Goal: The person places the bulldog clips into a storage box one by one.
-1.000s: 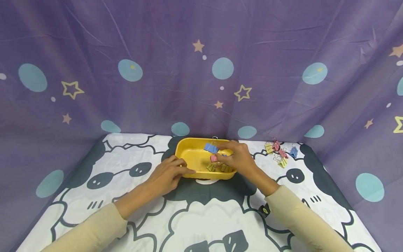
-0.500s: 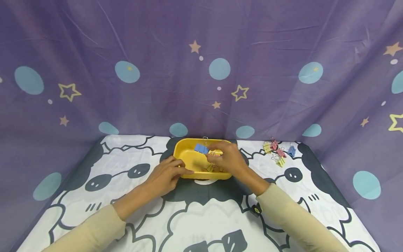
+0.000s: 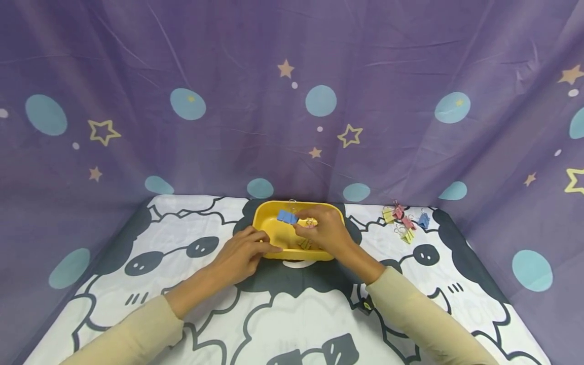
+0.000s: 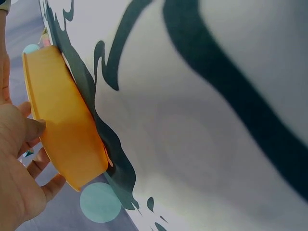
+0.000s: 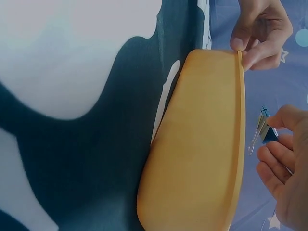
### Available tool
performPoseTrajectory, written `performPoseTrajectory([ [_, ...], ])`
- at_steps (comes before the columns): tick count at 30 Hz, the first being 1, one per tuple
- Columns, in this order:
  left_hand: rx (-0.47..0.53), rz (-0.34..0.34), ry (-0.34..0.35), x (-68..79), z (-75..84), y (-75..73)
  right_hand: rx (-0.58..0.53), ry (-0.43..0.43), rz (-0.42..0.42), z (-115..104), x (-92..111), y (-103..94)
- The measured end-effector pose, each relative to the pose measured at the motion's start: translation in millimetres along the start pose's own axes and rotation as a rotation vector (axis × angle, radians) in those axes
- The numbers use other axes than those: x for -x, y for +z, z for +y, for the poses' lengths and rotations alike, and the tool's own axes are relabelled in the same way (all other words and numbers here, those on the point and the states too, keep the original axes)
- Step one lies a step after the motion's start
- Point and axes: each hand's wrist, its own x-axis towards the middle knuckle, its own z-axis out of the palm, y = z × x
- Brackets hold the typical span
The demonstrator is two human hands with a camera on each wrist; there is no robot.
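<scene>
- Small, fabric-enclosed nook that looks indoor; whether it belongs to a home, a studio or an office cannot be told.
- Purple curtain point(image 3: 237, 50), softly creased, fills the background and wraps round both sides, printed with stars point(image 3: 286, 69) and pale blue ovals point(image 3: 321, 101), like nursery decor.
- White cloth point(image 3: 178, 230) with fluffy, sheep-like cartoon faces point(image 3: 296, 314) in dark sunglasses point(image 3: 202, 247) covers the surface point(image 3: 255, 355), bordered closely by the curtain.
- Coloured binder clips point(image 3: 424, 220), ordinary office stationery, lie at the far right.
</scene>
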Motion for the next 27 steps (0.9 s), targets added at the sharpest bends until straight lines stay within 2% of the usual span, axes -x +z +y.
performPoseTrajectory([
  [3, -0.002, -0.001, 0.005, -0.1, 0.1, 0.4, 0.019, 0.025, -0.028, -2, -1, 2.0],
  [8, -0.005, -0.003, 0.002, -0.7, -0.4, 0.8, 0.037, 0.126, -0.161, -6, -1, 3.3],
  [10, -0.002, -0.007, 0.0, -1.3, -0.3, 0.7, 0.032, 0.153, -0.188, -6, 0, 3.2],
  [27, -0.01, -0.027, -0.026, -0.3, 1.3, -1.6, 0.007, 0.155, -0.142, 7, 8, -11.5],
])
